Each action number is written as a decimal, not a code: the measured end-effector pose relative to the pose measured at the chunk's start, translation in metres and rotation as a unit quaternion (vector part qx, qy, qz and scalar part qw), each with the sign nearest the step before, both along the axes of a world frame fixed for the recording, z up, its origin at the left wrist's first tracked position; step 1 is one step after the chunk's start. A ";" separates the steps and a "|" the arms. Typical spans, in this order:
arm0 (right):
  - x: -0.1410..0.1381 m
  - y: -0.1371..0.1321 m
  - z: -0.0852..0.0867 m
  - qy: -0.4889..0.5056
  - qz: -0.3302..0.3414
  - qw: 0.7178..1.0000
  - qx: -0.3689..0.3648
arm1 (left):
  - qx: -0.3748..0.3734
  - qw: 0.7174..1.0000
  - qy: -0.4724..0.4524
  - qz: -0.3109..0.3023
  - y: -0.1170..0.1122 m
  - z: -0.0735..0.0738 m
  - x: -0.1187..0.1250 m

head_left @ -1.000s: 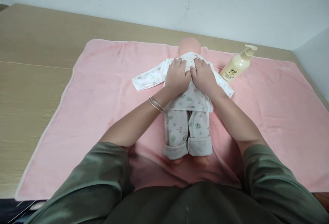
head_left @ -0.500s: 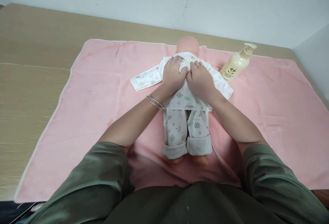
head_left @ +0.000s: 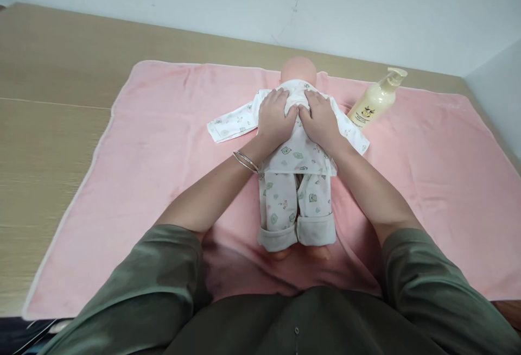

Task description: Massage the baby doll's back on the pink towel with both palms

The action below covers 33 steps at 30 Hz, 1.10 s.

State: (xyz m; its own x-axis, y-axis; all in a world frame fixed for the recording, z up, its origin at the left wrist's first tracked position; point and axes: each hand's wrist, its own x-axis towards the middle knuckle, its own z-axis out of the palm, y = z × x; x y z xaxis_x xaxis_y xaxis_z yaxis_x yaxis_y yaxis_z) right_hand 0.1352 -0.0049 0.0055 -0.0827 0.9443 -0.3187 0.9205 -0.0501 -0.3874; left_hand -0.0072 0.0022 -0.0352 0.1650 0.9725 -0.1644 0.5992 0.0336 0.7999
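A baby doll point(head_left: 299, 69) lies face down on a pink blanket point(head_left: 163, 149), head away from me, in a white printed shirt point(head_left: 299, 154) and matching trousers point(head_left: 295, 205) with rolled cuffs. My left hand point(head_left: 277, 119), with bangles at the wrist, lies flat on the doll's upper back, fingers stretched toward the collar. My right hand point(head_left: 321, 119) rests flat beside it on the right shoulder, thumbs nearly touching. Neither hand grips the cloth. The shirt's left sleeve point(head_left: 230, 124) lies spread out on the blanket.
A cream pump bottle point(head_left: 376, 100) lies tilted on the blanket just right of the doll's shoulder. The blanket covers a wooden table point(head_left: 52, 105) that meets a pale wall point(head_left: 366, 7) behind. My green sleeves fill the bottom of the view.
Both hands slid slightly down the doll's back and then up again toward the collar, staying flat on the shirt. Doll and bottle have not moved.
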 end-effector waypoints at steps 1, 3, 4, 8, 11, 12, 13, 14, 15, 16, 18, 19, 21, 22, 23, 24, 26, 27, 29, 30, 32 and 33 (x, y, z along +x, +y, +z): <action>0.000 0.000 -0.001 0.000 0.000 1.000 0.001 | 0.001 1.000 -0.004 0.000 0.000 -0.001 0.000; 0.001 0.001 -0.002 0.004 0.001 1.000 0.004 | 0.004 1.000 -0.015 0.001 0.000 -0.004 -0.001; 0.001 0.001 -0.002 0.006 0.001 1.000 0.004 | 0.006 1.000 -0.020 0.002 0.000 -0.005 -0.001; 0.001 0.002 -0.001 0.001 0.006 1.000 0.002 | 0.003 1.000 -0.016 0.001 0.000 -0.003 -0.001; 0.001 0.001 -0.001 -0.003 0.008 1.000 0.002 | -0.003 1.000 0.000 -0.002 -0.001 0.002 -0.001; 0.002 0.001 -0.001 -0.002 0.008 1.000 0.004 | -0.002 1.000 0.002 -0.002 -0.001 0.003 -0.001; 0.002 0.001 -0.002 0.001 0.008 1.000 0.007 | 0.000 1.000 0.001 -0.001 -0.001 0.003 -0.001; 0.003 0.001 -0.003 0.003 0.008 1.000 0.010 | 0.004 1.000 -0.001 0.000 -0.001 0.002 -0.001; 0.003 0.000 -0.004 0.005 0.008 1.000 0.013 | 0.007 1.000 -0.003 0.000 -0.001 0.001 -0.001; 0.004 0.000 -0.005 0.006 0.008 1.000 0.015 | 0.009 1.000 -0.005 0.000 -0.001 0.000 -0.001; 0.004 0.000 -0.006 0.007 0.007 1.000 0.018 | 0.008 1.000 -0.005 -0.002 -0.001 -0.002 -0.002; 0.003 -0.001 -0.006 0.007 0.006 1.000 0.018 | 0.007 1.000 -0.005 -0.003 -0.001 -0.003 -0.002; 0.002 -0.001 -0.006 0.006 0.006 1.000 0.017 | 0.003 1.000 -0.005 -0.004 -0.001 -0.002 -0.002; 0.002 -0.001 -0.005 0.005 0.007 1.000 0.016 | 0.003 1.000 -0.005 -0.004 -0.001 -0.001 -0.002; 0.002 0.000 -0.005 0.002 0.008 1.000 0.014 | 0.003 1.000 -0.004 -0.004 -0.002 0.001 -0.002; 0.003 0.001 -0.004 0.000 0.011 1.000 0.011 | 0.004 1.000 -0.001 -0.003 -0.003 0.003 -0.002; 0.006 0.003 -0.003 0.002 0.026 1.000 0.004 | 0.006 1.000 0.012 -0.001 -0.006 0.009 -0.001; 0.009 0.005 -0.003 0.008 0.039 0.999 0.001 | 0.006 1.000 0.019 0.000 -0.008 0.012 0.000; 0.016 0.009 -0.004 0.026 0.069 0.997 -0.002 | 0.005 1.000 0.028 -0.003 -0.011 0.017 0.001; 0.019 0.010 -0.004 0.033 0.081 0.996 -0.003 | 0.008 1.000 0.028 -0.005 -0.012 0.018 0.001; 0.023 0.011 -0.006 0.038 0.090 0.995 -0.002 | 0.015 1.000 0.025 -0.006 -0.013 0.018 0.001; 0.024 0.011 -0.006 0.035 0.089 0.995 0.000 | 0.017 1.000 0.025 -0.006 -0.013 0.018 0.001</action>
